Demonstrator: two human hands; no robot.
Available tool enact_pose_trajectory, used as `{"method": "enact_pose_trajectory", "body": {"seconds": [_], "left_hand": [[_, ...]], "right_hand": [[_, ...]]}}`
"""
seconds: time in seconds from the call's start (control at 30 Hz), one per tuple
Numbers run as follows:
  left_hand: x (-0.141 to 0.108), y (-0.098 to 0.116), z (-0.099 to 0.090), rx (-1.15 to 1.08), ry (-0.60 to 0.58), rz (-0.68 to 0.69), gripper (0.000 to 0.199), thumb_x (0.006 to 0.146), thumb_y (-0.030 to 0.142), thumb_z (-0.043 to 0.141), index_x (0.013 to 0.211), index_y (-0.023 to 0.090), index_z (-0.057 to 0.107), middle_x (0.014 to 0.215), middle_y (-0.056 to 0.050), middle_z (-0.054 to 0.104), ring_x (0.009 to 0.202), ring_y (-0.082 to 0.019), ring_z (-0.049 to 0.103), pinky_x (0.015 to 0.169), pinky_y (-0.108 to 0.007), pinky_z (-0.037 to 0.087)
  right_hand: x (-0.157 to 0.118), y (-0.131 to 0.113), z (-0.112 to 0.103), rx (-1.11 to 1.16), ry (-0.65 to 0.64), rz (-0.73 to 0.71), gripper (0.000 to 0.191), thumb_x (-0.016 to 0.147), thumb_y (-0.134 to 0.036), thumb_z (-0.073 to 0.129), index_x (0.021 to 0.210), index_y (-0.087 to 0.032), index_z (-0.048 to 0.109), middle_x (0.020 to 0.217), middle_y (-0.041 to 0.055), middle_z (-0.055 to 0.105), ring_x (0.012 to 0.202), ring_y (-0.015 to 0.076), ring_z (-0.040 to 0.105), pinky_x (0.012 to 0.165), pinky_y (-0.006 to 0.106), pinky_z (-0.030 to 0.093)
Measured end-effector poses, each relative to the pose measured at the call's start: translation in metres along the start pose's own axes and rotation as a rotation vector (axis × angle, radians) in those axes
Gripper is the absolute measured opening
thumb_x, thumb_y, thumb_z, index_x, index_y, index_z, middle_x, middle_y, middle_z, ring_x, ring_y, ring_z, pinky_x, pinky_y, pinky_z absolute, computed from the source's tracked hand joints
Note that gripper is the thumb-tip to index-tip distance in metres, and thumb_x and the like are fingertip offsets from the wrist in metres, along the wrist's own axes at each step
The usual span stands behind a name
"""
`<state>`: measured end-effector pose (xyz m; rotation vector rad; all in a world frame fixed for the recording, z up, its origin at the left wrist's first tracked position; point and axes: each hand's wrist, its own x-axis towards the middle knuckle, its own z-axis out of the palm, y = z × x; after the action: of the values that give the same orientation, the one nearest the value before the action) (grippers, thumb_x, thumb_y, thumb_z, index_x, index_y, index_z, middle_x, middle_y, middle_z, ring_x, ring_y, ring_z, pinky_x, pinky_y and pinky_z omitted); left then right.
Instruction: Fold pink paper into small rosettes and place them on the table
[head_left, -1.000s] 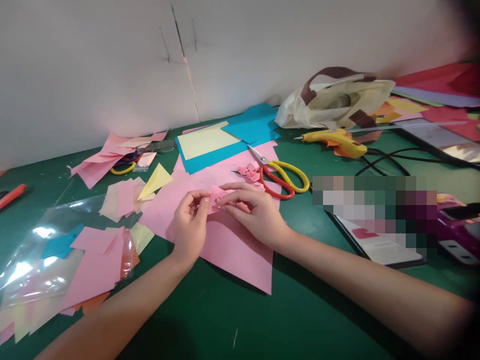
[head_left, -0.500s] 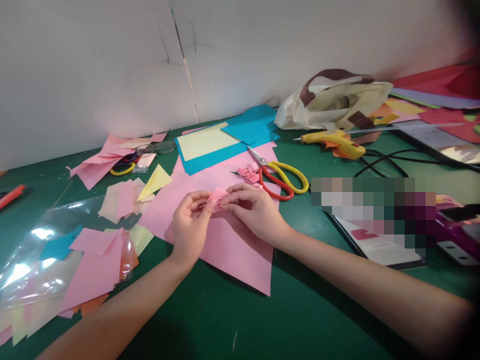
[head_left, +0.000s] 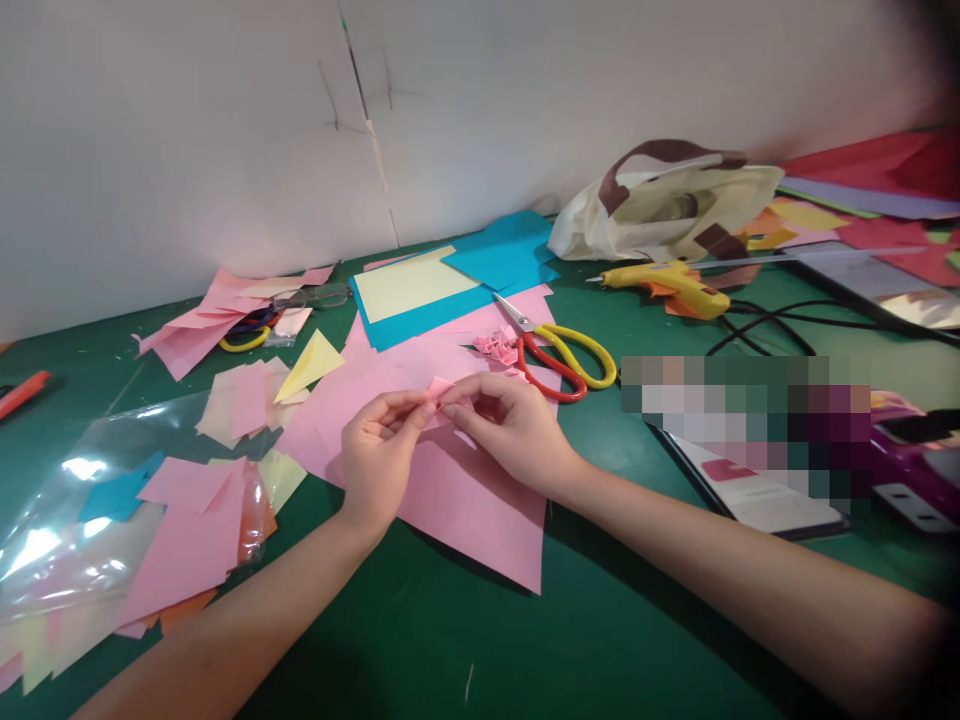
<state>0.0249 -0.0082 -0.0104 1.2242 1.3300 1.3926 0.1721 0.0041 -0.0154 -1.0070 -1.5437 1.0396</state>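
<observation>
Two-handed, holds a small folded pink paper (head_left: 439, 386), visible corner aimed toward the wall (head_left: 225, 130); cannot tell its long axis behind the fingers. Angles left hand (head_left: 379, 445) and right hand (head_left: 517, 430) inward, both pinched nearly closed. Has the paper between their fingertips, above the large pink sheet (head_left: 480, 510).

By the pale wall (head_left: 195, 120) slumps a cream bag (head_left: 637, 215) with a brown handle (head_left: 660, 150), a yellow glue gun (head_left: 679, 285) just in front, while eyeglasses (head_left: 326, 295) lie well off to the left.
</observation>
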Motion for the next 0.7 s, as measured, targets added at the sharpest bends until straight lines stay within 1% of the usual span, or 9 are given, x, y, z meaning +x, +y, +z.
{"method": "enact_pose_trajectory", "body": {"seconds": [0.1,0.2,0.3,0.4,0.53,0.6,0.7], "left_hand": [[-0.0007,0.0017,0.0011,-0.031,-0.02,-0.026,0.02,0.064,0.027,0.078,0.081,0.017,0.071,0.078,-0.004,0.074,0.074,-0.018,0.07,0.073,-0.032,0.06],[-0.0018,0.0038,0.0017,-0.022,-0.018,-0.024,0.019,0.062,0.025,0.079,0.079,0.018,0.071,0.077,-0.004,0.074,0.073,-0.018,0.07,0.075,-0.034,0.06],[-0.003,0.0053,0.0015,0.034,-0.01,0.008,0.011,0.066,0.022,0.076,0.075,0.018,0.07,0.074,-0.003,0.073,0.072,-0.018,0.07,0.074,-0.033,0.059],[-0.0037,0.0057,0.0009,0.082,-0.029,0.046,0.003,0.07,0.021,0.071,0.07,0.019,0.069,0.073,-0.002,0.072,0.073,-0.017,0.069,0.074,-0.032,0.059],[-0.0036,0.0059,0.0006,0.114,-0.063,0.111,0.006,0.073,0.018,0.067,0.068,0.02,0.068,0.079,-0.003,0.071,0.082,-0.018,0.068,0.08,-0.033,0.057],[-0.0041,0.0063,0.0007,0.129,-0.088,0.139,0.007,0.076,0.018,0.064,0.071,0.02,0.069,0.085,-0.004,0.071,0.086,-0.018,0.067,0.081,-0.033,0.056],[-0.0059,0.0064,0.0007,0.171,-0.15,0.201,0.014,0.082,0.02,0.059,0.085,0.022,0.072,0.094,-0.005,0.071,0.093,-0.019,0.066,0.083,-0.032,0.055]], "right_hand": [[-0.0003,-0.001,-0.0002,0.078,0.029,0.033,0.007,0.08,-0.024,0.062,0.084,-0.018,0.061,0.079,0.0027,0.065,0.067,0.0133,0.059,0.06,0.029,0.048],[-0.0002,0.0009,0.0,0.153,0.057,0.025,0.017,0.077,-0.023,0.065,0.088,-0.019,0.054,0.082,0.0014,0.061,0.072,0.013,0.06,0.06,0.027,0.048],[0.0006,0.003,0.0002,0.2,0.05,0.03,0.027,0.074,-0.02,0.067,0.094,-0.02,0.05,0.072,-0.0026,0.059,0.067,0.0117,0.06,0.056,0.025,0.044],[0.0022,0.0024,0.0,0.272,0.039,0.115,0.033,0.069,-0.02,0.072,0.095,-0.019,0.051,0.062,-0.005,0.059,0.056,0.0101,0.057,0.052,0.025,0.043],[0.0044,0.0001,-0.0005,0.34,0.037,0.214,0.04,0.061,-0.024,0.078,0.092,-0.017,0.054,0.06,-0.0044,0.061,0.051,0.0092,0.056,0.052,0.025,0.044],[0.0047,0.0001,-0.0006,0.362,0.031,0.229,0.041,0.061,-0.024,0.078,0.093,-0.017,0.053,0.059,-0.0053,0.06,0.049,0.0087,0.056,0.051,0.024,0.045],[0.0041,0.0012,-0.0009,0.41,0.04,0.199,0.041,0.066,-0.023,0.075,0.098,-0.02,0.049,0.058,-0.0093,0.054,0.045,0.0079,0.055,0.048,0.024,0.045]]}}
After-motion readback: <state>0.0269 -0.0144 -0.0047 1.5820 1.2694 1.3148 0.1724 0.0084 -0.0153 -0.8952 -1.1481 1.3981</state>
